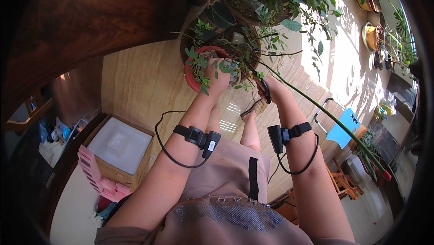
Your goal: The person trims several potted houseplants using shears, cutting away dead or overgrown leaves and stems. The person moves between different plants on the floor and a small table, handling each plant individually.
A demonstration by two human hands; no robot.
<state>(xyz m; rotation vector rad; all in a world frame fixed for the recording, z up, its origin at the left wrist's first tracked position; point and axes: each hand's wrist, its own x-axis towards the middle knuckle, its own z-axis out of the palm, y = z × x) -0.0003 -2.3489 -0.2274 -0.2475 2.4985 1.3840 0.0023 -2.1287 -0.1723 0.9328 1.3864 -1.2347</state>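
My left hand (218, 75) reaches over the rim of a red plant pot (192, 79), its back towards me. Its fingertips are hidden among leaves and the pot, so its grip cannot be made out. Thin leafy stems (198, 60) hang around that wrist. To the right, my right hand (271, 89) is closed around a black-handled tool (265, 87), perhaps pruning shears; its working end is lost among dark stems. Just right of the red pot is a pale, patterned container (234, 72), partly covered by leaves. Behind both hands stands a large brown planter (185, 43).
A long green stake (315, 104) with a red tip slants past my right arm. Dark wooden furniture (101, 14) overhangs at upper left. Further pots and trailing foliage (318, 25) crowd the far side. A cardboard box (115, 170) stands left, a blue-backed chair (345, 128) right.
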